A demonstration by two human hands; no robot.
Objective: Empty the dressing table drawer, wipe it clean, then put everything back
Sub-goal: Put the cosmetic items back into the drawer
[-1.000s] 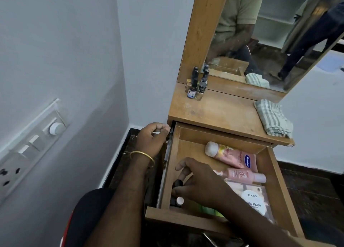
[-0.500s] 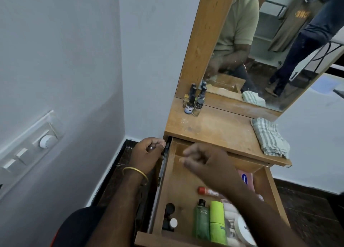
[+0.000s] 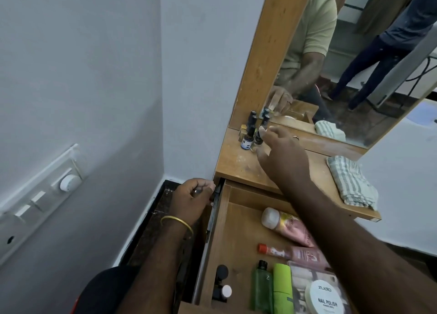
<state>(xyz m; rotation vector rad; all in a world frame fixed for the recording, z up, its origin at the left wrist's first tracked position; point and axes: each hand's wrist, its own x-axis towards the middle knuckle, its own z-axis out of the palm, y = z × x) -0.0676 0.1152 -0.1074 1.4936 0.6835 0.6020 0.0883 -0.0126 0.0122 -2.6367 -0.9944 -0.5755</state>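
Reaching across the tabletop [image 3: 238,167], the right hand [image 3: 281,155] has its fingertips at a small bottle [image 3: 259,139] that stands in the back left corner, just beside a blue-labelled bottle [image 3: 246,141] and in front of two more dark-capped ones. The thumb and forefinger seem to pinch the small bottle near its neck, though the fingers hide the contact and it may be only a touch. The left hand [image 3: 194,200] is curled round the top left edge of the open drawer [image 3: 223,221], below the tabletop's front lip, a gold bangle [image 3: 177,222] on its wrist.

The drawer lies pulled out beneath the right forearm, well below and nearer than the hand. In it lie a pink tube [image 3: 287,226] with a white cap, a slimmer tube [image 3: 293,253] with a red cap, a green bottle [image 3: 261,290], a lime-green tube [image 3: 282,287], a round white nail polish tub [image 3: 325,299] on a clear pouch, and two small dark bottles [image 3: 222,283] by the left wall. A striped cloth [image 3: 352,181] lies folded at the tabletop's right end, well apart from the hand.
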